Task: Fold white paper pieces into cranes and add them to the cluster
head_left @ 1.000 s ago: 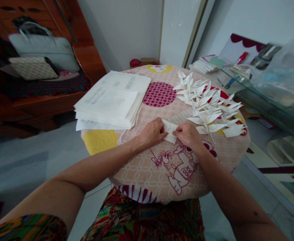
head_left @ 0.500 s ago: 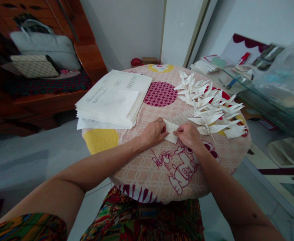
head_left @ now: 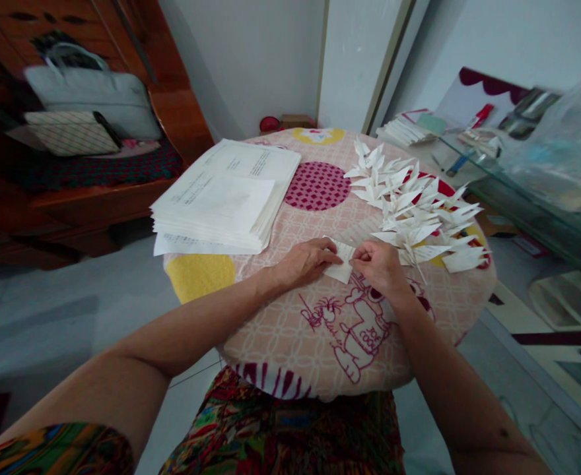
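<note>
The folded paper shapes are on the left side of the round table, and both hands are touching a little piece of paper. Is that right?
Not quite: the folded paper shapes are on the right side of the round table, as the head view shows. Both hands, left and right, are touching a little piece of paper.

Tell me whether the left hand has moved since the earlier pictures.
Yes, slightly rightward: against the purple checked circle, the left hand now reaches farther across the small white paper.
</note>
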`<state>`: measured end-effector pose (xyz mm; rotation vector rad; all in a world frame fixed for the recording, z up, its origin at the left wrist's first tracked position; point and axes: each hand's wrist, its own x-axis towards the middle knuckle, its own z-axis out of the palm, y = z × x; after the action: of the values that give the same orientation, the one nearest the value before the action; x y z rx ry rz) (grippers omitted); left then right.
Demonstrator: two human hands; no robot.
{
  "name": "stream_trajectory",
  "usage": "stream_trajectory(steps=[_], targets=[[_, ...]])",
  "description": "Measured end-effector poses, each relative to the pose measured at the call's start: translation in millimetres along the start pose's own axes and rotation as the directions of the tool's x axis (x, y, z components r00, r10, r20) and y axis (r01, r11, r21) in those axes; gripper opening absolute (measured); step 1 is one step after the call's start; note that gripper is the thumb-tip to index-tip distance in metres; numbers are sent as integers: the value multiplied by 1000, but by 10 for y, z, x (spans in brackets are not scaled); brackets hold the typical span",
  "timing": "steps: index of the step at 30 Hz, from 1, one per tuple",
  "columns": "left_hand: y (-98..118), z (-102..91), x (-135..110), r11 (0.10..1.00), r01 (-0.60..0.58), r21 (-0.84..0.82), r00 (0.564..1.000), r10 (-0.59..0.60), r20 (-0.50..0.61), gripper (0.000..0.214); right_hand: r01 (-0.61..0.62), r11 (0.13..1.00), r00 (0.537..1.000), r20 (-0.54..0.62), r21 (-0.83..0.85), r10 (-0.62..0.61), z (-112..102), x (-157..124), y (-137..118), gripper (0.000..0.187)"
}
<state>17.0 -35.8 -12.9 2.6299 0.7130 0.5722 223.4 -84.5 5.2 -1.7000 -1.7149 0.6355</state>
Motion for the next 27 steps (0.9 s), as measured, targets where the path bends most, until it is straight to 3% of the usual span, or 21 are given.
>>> stream_trajectory(steps=[3, 7, 10, 14, 27], targets=[[10, 1, 3, 1000, -1, -12, 1000, 1, -5, 29, 84, 980, 996, -35, 183, -78, 83, 11, -35, 7], [-53, -62, -48, 994, 11, -105, 1000, -12, -8, 28, 65, 965, 994, 72, 256, -86, 183, 59, -4, 7], [-172, -167, -131, 977, 50, -209, 999, -52, -4, 23, 82, 976, 992, 82, 203, -100, 209, 55, 7, 6], [-295, -285, -220, 946, 87, -312, 996, -92, -1, 21, 199, 977, 978, 47, 81, -203, 229, -12, -36, 6], [-290, -409, -333, 951, 43, -306, 999, -36, 28, 29, 330, 936, 943, 0, -122, -332, 339, -149, -57, 16]])
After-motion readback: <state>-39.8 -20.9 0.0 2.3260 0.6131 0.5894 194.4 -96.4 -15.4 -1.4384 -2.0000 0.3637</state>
